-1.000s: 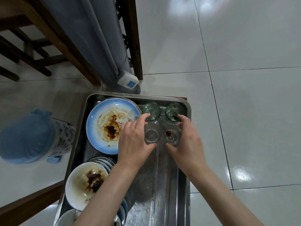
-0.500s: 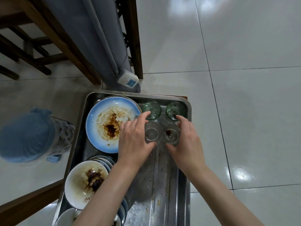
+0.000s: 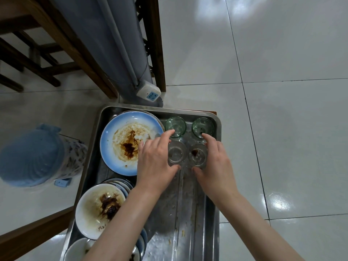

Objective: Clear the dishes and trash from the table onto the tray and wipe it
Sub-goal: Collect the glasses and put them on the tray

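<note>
Head view: on the long stainless-steel tray (image 3: 197,232), the left hand (image 3: 154,162) curls around a clear empty glass cup (image 3: 176,154) and the right hand (image 3: 214,162) around a clear sauce-stained glass cup (image 3: 197,155), just before two green-tinted glasses (image 3: 176,127).

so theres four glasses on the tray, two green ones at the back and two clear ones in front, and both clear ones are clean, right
Not quite. In the head view only the left clear glass looks clean; the right clear glass has a dark brown residue in it. The two green glasses do stand behind them on the tray.

Dim, wide-angle warp, floor (image 3: 282,129) glare
</note>
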### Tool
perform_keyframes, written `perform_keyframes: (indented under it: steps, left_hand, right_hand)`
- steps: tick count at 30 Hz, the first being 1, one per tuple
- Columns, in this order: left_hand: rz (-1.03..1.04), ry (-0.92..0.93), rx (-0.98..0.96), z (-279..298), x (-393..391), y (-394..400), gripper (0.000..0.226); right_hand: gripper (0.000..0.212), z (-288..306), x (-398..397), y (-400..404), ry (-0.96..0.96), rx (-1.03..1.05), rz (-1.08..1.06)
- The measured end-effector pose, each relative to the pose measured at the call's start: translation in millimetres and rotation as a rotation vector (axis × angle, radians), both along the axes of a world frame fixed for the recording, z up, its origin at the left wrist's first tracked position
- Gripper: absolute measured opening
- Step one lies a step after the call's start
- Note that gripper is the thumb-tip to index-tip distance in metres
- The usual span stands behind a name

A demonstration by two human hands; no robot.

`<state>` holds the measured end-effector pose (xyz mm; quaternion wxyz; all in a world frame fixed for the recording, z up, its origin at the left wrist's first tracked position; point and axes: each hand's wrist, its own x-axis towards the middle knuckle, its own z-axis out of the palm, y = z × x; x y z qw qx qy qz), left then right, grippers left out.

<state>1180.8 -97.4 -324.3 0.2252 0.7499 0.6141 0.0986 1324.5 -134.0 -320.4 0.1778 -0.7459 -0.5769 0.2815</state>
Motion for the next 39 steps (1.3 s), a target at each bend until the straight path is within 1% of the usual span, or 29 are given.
perform_keyframes:
  steps: [13,18,21,29,35,39]
  left_hand:
    - [0.015,0.0,-0.012,7,-9,1,0.085]
    - [-0.004,0.023,-0.033,18,-21,0,0.085]
    - [-0.023,0.031,-0.02,33,-35,1,0.087]
    - [-0.046,0.031,-0.051,106,-86,-11,0.087]
    - [-0.081,0.007,-0.085,186,-135,-41,0.093]
    - [-0.12,0.005,-0.053,244,-172,-74,0.096]
  right_hand:
    - [0.083,10,1,-2,-0.015,-0.029,0.015]
    - [0.084,20,2,-8,-0.036,-0.051,0.032]
    - [0.082,36,-1,-11,-0.061,-0.036,0.065]
    - [0.077,106,-18,-21,-0.078,0.007,0.124]
    - [0.078,184,-56,-45,-0.108,0.031,0.184]
    - [0.077,235,-93,-78,-0.112,0.055,0.205]
